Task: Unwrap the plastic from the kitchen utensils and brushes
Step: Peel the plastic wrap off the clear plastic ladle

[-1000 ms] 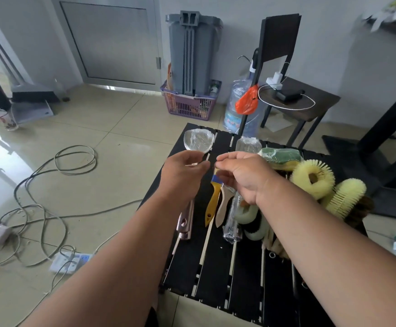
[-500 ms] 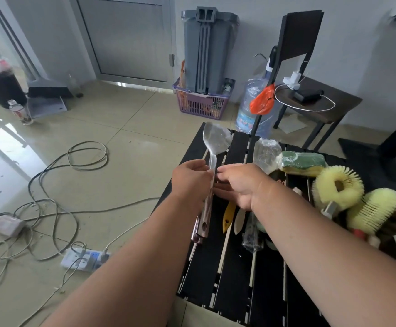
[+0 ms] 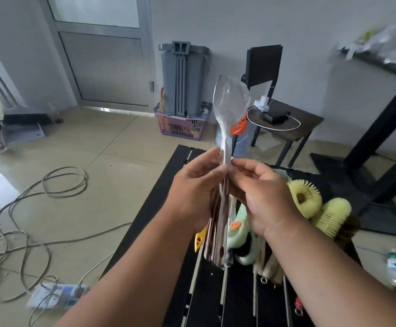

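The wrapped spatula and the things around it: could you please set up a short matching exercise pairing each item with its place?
Things:
1. wrapped spatula
2. round yellow brush
3. purple basket
4. power strip

Places:
A. on the floor, left of the table
B. held upright in both hands
C. on the black table
D. by the grey bin

Pairs: 1-B, 2-C, 3-D, 4-A

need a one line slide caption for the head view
Both hands, left and right, hold a plastic-wrapped metal spatula upright above the black slatted table.

wrapped spoon point(image 3: 228, 128) lifted upright off table point(image 3: 159, 199)
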